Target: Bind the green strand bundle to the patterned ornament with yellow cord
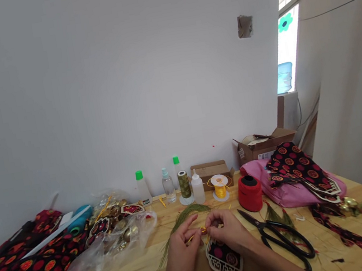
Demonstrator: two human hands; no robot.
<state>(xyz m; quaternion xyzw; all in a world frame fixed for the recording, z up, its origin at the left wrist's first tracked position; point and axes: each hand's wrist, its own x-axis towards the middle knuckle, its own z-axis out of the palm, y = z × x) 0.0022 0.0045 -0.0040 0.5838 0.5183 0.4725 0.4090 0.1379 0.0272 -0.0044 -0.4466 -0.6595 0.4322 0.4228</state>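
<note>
My left hand (182,247) is closed, with thumb and fingers pinching a thin yellow cord (203,230). Right beside it my right hand (228,231) pinches the same cord, so the fingertips of both nearly meet around a small loop or knot. Under my right hand lies a wooden-framed ornament (226,263) with black and red patterned fabric, its upper part hidden by the hand. Behind my left hand a bundle of green threads (180,218) spreads over the table. Black-handled scissors (279,234) lie to the right of my right hand.
Along the wall stand a white squeeze bottle (197,188), a green thread spool (184,185), a yellow cord spool (220,188) and a red thread cone (250,194). At left is a plastic bag (116,244) beside patterned fabric (27,270); at right, a pink bag (286,192).
</note>
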